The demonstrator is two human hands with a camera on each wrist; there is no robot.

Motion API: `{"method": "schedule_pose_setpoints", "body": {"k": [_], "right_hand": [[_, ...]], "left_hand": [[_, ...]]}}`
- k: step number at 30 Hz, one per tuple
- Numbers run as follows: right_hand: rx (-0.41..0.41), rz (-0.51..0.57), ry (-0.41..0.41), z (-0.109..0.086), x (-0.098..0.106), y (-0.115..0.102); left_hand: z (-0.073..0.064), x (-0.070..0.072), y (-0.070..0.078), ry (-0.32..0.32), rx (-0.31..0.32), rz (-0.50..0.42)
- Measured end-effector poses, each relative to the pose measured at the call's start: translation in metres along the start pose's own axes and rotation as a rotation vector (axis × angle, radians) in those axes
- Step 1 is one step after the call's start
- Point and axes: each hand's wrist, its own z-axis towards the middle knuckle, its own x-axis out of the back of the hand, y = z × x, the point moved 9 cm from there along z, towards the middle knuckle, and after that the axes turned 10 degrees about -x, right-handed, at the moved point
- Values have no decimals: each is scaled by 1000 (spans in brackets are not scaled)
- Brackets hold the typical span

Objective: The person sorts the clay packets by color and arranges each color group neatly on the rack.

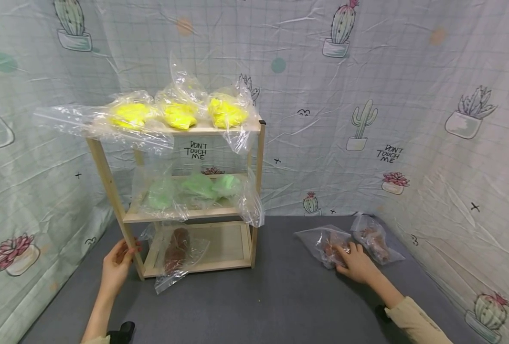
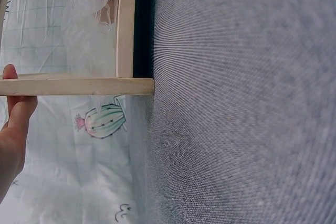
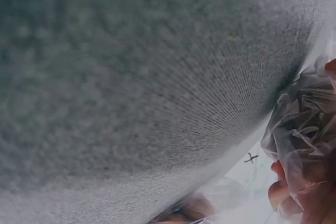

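Note:
At the left, my left hand (image 1: 116,262) grips the front left post of a small wooden shelf (image 1: 233,211); the left wrist view shows fingers (image 2: 20,109) on both sides of that post. My right hand (image 1: 358,265) pinches a clear zip bag with reddish-brown contents (image 1: 328,244) on the table, and crumpled plastic (image 3: 304,124) shows by the fingers in the right wrist view. A second such bag (image 1: 374,240) lies just beyond that hand. On the bottom shelf level, a bag with a dark brown-red lump (image 1: 177,251) hangs over the front edge.
Bags with yellow contents (image 1: 179,115) line the top level of the shelf, some overhanging its edges. Bags with green contents (image 1: 200,185) fill the middle level. Grey cloth covers the table (image 1: 276,301), and a printed curtain (image 1: 297,172) encloses the back and sides.

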Motion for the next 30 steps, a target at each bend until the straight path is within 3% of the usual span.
{"method": "schedule_pose_setpoints", "body": {"k": [13,24,30], "right_hand": [[66,-34,82,-11,4,-3],[158,16,200,-33,30,-35],[193,57,257,-45,43,-53]], "left_hand": [[0,-1,-1,0,3,3],[-1,0,-2,16,2,-56],[0,0,-2,7,-35,-93]]}}
